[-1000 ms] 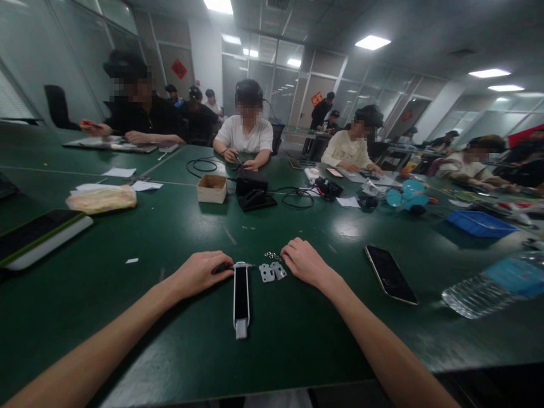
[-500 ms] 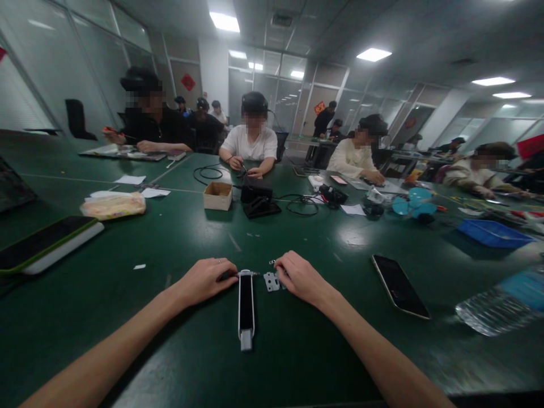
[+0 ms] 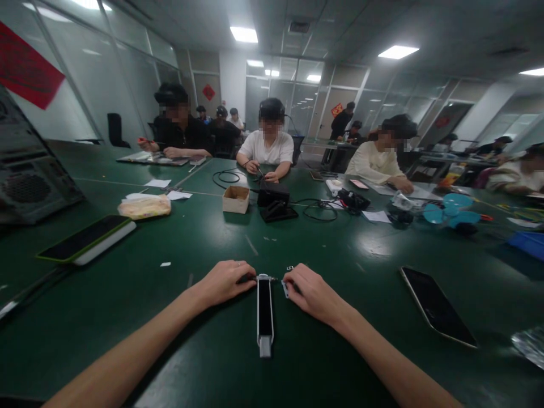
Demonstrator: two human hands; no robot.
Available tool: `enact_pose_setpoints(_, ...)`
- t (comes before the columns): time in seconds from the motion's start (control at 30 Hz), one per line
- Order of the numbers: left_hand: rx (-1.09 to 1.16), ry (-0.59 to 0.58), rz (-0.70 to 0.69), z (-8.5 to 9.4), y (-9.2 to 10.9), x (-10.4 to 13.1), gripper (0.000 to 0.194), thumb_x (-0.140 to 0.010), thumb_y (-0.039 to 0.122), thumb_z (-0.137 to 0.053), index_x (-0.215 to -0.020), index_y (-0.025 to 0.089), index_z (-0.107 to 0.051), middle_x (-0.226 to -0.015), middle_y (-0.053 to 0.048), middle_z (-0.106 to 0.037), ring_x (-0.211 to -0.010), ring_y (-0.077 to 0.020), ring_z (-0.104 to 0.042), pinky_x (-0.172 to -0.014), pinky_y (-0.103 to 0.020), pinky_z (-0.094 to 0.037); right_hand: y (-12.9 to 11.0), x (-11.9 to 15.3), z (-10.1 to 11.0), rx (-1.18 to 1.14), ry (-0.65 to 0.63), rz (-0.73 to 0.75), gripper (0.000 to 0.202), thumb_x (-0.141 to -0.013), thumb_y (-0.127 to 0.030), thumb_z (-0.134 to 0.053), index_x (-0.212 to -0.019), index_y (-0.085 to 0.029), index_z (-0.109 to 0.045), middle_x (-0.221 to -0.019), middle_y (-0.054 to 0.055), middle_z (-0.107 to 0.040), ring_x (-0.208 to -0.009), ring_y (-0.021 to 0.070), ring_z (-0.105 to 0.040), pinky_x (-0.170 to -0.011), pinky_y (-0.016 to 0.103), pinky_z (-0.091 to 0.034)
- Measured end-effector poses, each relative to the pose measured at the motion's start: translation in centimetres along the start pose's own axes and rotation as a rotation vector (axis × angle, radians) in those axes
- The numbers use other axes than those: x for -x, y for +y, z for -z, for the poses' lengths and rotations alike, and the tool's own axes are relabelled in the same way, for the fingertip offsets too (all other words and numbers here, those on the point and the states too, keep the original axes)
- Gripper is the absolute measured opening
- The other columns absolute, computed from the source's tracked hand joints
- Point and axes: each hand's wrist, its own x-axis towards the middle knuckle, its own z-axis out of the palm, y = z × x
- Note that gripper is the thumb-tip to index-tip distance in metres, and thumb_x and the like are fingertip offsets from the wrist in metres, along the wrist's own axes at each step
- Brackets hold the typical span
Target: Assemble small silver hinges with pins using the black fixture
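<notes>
A long, narrow black-and-white device [image 3: 266, 311], like a USB stick, lies on the green table with its plug-like end towards me. A thin metal piece crosses its far end and sticks out to the right. My left hand [image 3: 229, 281] is closed, its fingertips pressed together at the device's far left corner. To the right of the device, my right hand [image 3: 309, 290] has its fingers curled on a small silvery metal plate [image 3: 285, 289], mostly hidden beneath them. Just beyond those fingers lies a tiny metal part [image 3: 290, 268].
A phone [image 3: 437, 306] lies to the right, near a clear plastic bottle [image 3: 529, 345]. Farther off are a small open box [image 3: 236, 200], a black device [image 3: 272, 195] and a blue-bladed fan [image 3: 453, 211]. A computer case [image 3: 34, 164] stands left. Several people sit across the table.
The view has turned left, so everything sits farther right in the picture. My right fingers now cover most of the metal plate, which showed plainly before. My left hand keeps its place at the device.
</notes>
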Motion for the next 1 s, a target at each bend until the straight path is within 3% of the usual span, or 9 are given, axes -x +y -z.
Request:
enact_pose_setpoints(0.4,-0.024,0.097,-0.05,0.7,0.9,0.5,0.016,-0.084,0.022,-0.059,-0.099,0.017,-0.062,-0.091,-0.003,-0.068,-0.079,-0.0175,-0.063,-0.073,-0.029,-0.045,-0.4,-0.1,-1.0,0.068,0.125,0.144,0.016,-0.087,-0.007,-0.048,-0.095,-0.014,-0.06,-0.081,0.006,-0.064,-0.071,0.0158,-0.056,-0.063,0.028,-0.044)
enact_pose_setpoints(0.7,-0.03,0.207,-0.09,0.7,1.4,0.5,0.013,-0.085,0.02,-0.054,-0.093,0.016,-0.062,-0.084,-0.003,-0.068,-0.074,-0.0165,-0.063,-0.068,-0.028,-0.043,-0.6,-0.1,-1.3,0.037,0.125,0.175,0.018,-0.087,-0.006,-0.046,-0.096,-0.013,-0.06,-0.083,0.007,-0.064,-0.071,0.0155,-0.056,-0.062,0.027,-0.044)
enact_pose_setpoints(0.9,-0.045,0.377,-0.214,-0.1,2.1,0.6,0.012,-0.089,0.024,-0.053,-0.094,0.017,-0.061,-0.081,-0.002,-0.069,-0.072,-0.0152,-0.063,-0.066,-0.027,-0.042,-1.0,-0.3,-1.1,-0.035,0.198,0.209,0.017,-0.089,-0.008,-0.045,-0.092,-0.014,-0.06,-0.078,0.006,-0.063,-0.069,0.0152,-0.055,-0.062,0.028,-0.044)
enact_pose_setpoints(1.0,-0.059,0.379,-0.288,-0.4,3.1,0.5,0.014,-0.091,0.029,-0.055,-0.096,0.017,-0.06,-0.083,-0.002,-0.07,-0.072,-0.0138,-0.064,-0.065,-0.026,-0.042,-1.4,-0.4,-1.0,-0.132,0.287,0.221,0.011,-0.089,-0.011,-0.049,-0.09,-0.016,-0.059,-0.075,0.004,-0.063,-0.069,0.0146,-0.056,-0.063,0.028,-0.045)
